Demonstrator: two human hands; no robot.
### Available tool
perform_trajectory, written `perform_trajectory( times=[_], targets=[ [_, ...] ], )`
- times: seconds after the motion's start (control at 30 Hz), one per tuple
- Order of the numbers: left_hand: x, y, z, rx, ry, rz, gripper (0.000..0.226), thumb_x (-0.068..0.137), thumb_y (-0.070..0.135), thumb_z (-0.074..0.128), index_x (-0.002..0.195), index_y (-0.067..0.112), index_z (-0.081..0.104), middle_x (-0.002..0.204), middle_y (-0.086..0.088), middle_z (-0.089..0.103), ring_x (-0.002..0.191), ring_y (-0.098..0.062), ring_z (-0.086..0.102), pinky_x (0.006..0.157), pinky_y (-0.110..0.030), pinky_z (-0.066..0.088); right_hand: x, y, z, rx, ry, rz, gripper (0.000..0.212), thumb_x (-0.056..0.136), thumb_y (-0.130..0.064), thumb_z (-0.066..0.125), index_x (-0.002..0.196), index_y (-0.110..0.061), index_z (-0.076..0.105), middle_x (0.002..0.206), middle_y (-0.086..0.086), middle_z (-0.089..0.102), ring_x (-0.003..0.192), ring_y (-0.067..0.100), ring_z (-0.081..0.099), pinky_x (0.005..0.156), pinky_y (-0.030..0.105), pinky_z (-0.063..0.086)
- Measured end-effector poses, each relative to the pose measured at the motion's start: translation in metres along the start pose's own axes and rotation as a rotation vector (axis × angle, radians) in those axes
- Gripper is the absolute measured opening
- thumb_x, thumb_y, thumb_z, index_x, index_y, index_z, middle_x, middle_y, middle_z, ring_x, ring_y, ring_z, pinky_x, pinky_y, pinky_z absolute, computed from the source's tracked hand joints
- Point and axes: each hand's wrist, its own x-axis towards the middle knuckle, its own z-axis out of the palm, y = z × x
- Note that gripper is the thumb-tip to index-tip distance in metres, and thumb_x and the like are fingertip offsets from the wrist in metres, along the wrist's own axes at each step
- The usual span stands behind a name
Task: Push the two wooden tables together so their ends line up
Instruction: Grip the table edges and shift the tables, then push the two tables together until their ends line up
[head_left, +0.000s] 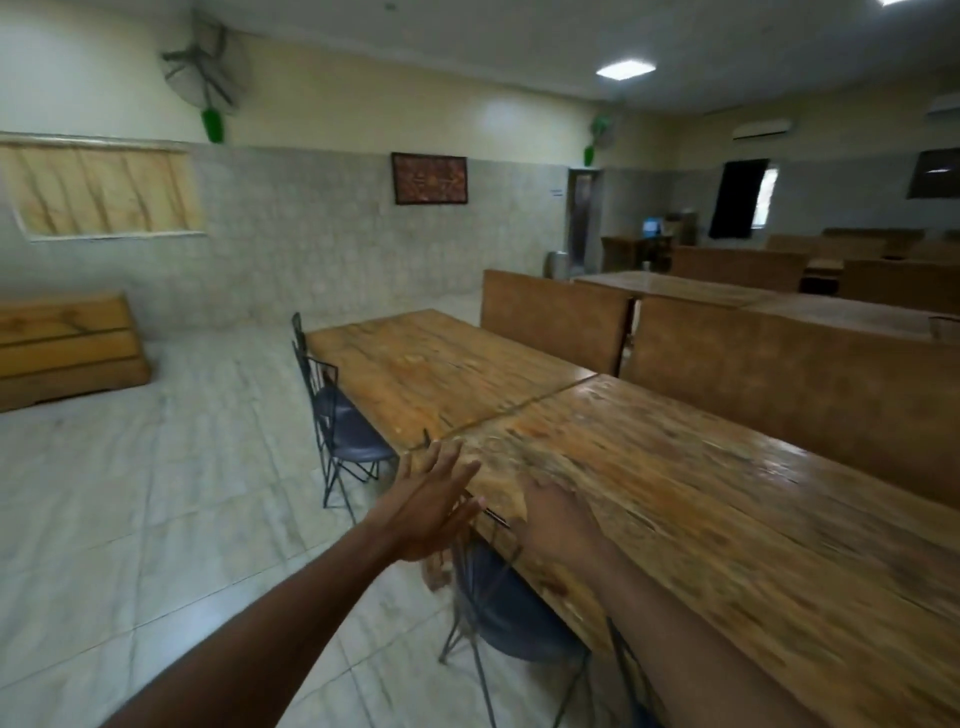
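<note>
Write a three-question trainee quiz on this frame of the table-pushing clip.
1. True or false: the near table and far table already meet end to end.
2. Which hand rests on the near table? A) left hand B) right hand
3. What is tucked under the tables' left side?

Key: 1 true, only a thin seam shows; 2 B, the left is open beside the edge; 3 metal chairs.
</note>
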Motion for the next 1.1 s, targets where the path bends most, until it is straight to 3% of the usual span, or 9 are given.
perform_trajectory(
  times=[0.17,0.37,0.47,0.73,0.9,1.0,1.1],
  targets=[
    [0.058,-0.106,0.026,0.041,-0.012,-0.041,0.069,0.098,0.063,0.021,0.157,0.026,0.019,0.168,-0.009,0.001,0.154,-0.033,-0.003,0.118,-0.063,0.004,0.134,-0.036,0.029,0.03,0.028,-0.047,0.063,0.095,-0.04,0.048,0.151,-0.015,0.032,0.157,0.008,0.036,0.141,0.034,0.034,0.111,0.047,0.036],
    [0.149,-0.232,0.052,0.056,-0.141,-0.13,0.07,0.097,0.066,0.019,0.157,0.029,0.015,0.168,-0.009,-0.002,0.153,-0.034,-0.006,0.119,-0.067,0.005,0.312,-0.077,0.061,0.148,-0.025,-0.061,0.054,0.098,-0.036,0.045,0.144,-0.01,0.037,0.153,0.013,0.038,0.137,0.037,0.037,0.108,0.048,0.038],
    [0.201,-0.291,0.058,0.024,-0.156,-0.186,0.074,0.095,0.069,0.016,0.157,0.028,0.015,0.167,-0.008,-0.004,0.153,-0.033,-0.008,0.119,-0.066,0.002,0.392,-0.096,0.069,0.164,-0.055,-0.06,0.056,0.101,-0.037,0.043,0.148,-0.01,0.032,0.156,0.011,0.034,0.14,0.037,0.034,0.11,0.049,0.037],
    [0.305,-0.4,0.092,0.051,-0.226,-0.131,0.066,0.101,0.059,0.022,0.157,0.025,0.017,0.168,-0.011,-0.001,0.153,-0.033,-0.006,0.119,-0.065,0.001,0.544,-0.118,0.102,0.171,-0.091,0.005,0.056,0.1,-0.035,0.046,0.147,-0.007,0.033,0.154,0.012,0.035,0.138,0.037,0.035,0.108,0.047,0.04],
    [0.385,-0.486,0.148,0.078,-0.316,-0.006,0.054,0.106,0.037,0.027,0.156,0.02,0.019,0.168,-0.015,0.0,0.153,-0.038,-0.002,0.118,-0.066,0.004,0.63,-0.146,0.163,0.389,-0.066,0.18,0.067,0.097,-0.01,0.053,0.154,-0.005,0.018,0.164,0.013,0.016,0.147,0.034,0.022,0.113,0.042,0.035],
    [0.444,-0.536,0.205,0.077,-0.401,0.049,0.053,0.106,0.033,0.028,0.157,0.021,0.018,0.168,-0.015,0.0,0.153,-0.039,-0.001,0.117,-0.065,0.005,0.681,-0.155,0.21,0.488,0.057,0.336,0.073,0.097,-0.01,0.055,0.156,-0.006,0.011,0.167,0.012,0.006,0.153,0.03,0.007,0.121,0.039,0.021],
    [0.503,-0.559,0.27,0.066,-0.542,0.221,0.057,0.104,0.031,0.032,0.158,0.02,0.014,0.168,-0.016,-0.004,0.153,-0.04,-0.003,0.117,-0.065,0.004,0.725,-0.143,0.254,0.514,0.162,0.59,0.069,0.101,-0.016,0.048,0.157,-0.009,0.008,0.167,0.009,0.003,0.154,0.028,-0.001,0.124,0.038,0.008]
  ],
)
